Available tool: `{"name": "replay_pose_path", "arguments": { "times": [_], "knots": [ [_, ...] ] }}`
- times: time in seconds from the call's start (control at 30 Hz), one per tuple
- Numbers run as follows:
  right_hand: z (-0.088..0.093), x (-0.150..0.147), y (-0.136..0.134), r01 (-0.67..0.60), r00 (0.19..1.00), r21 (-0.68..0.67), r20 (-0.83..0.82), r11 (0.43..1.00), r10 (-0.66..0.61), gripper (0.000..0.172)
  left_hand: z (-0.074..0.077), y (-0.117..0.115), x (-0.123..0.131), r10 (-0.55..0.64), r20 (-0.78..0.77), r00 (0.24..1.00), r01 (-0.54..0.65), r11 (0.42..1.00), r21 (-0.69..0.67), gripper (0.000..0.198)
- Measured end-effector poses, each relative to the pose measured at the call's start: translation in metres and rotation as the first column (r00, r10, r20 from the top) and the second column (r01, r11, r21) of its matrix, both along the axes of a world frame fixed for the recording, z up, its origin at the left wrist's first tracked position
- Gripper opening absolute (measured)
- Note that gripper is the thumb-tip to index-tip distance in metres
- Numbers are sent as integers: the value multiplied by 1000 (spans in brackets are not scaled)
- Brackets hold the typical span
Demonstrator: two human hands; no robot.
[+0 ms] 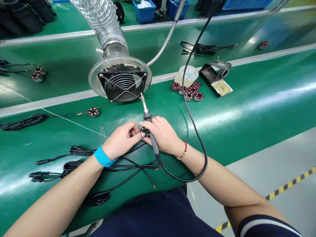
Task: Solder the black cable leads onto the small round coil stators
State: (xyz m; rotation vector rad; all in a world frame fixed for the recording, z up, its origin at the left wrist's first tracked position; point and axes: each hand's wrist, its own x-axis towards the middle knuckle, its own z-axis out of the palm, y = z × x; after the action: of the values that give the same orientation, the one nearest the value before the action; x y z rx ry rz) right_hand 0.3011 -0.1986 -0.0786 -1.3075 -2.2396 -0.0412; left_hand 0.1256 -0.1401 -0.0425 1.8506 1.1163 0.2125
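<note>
Between the fingers of my left hand is a small round motor stator with copper windings, pinched by thumb and fingers. My right hand is closed around a soldering iron, its metal tip pointing away from me toward the fan. The right fingers and thumb also press against the stator's right side. A thin pale wire runs in from the left toward my left hand. Several black cables with bared ends lie under my wrists. My fingers partly hide the stator.
A fume extractor fan with a foil duct hangs just ahead. To the right are several red-wound stators and an iron stand with a sponge. The iron's cord loops over my right forearm. A wired stator lies left.
</note>
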Motion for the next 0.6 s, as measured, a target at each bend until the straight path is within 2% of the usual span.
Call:
{"name": "replay_pose_path", "arguments": {
  "times": [0.1, 0.17, 0.27, 0.33, 0.37, 0.47, 0.6],
  "knots": [
    [0, 0, 0, -14, 1000, -10, -5, 1000, 14, 40, 1, 2, 0, 29, 57, 998, -29, 1000, -9, 21],
    [1, 1, 0, -19, 1000, -16, -21, 1000, 19, 39, 3, 5, 0, 89, 128, 988, -70, 987, -142, 21],
    [0, 1, -1, -34, 998, -47, -46, 998, 32, 40, 5, 8, -1, 222, 186, 957, -120, 887, -446, 21],
    [0, 1, -1, -39, 997, -59, -62, 997, 36, 40, 6, 9, -2, 293, 208, 933, -130, 816, -563, 23],
    [-1, 1, 0, -37, 997, -59, -70, 998, 33, 41, 6, 8, -2, 316, 217, 924, -135, 799, -587, 24],
    [-1, 1, 0, -9, 998, -60, -70, 998, 5, 42, 6, 7, -1, 337, 217, 916, -163, 808, -567, 28],
    [-1, 1, 0, 40, 999, -67, -20, 997, -41, 43, 3, 3, 2, 252, 218, 943, -158, 914, -373, 27]
  ]
}}
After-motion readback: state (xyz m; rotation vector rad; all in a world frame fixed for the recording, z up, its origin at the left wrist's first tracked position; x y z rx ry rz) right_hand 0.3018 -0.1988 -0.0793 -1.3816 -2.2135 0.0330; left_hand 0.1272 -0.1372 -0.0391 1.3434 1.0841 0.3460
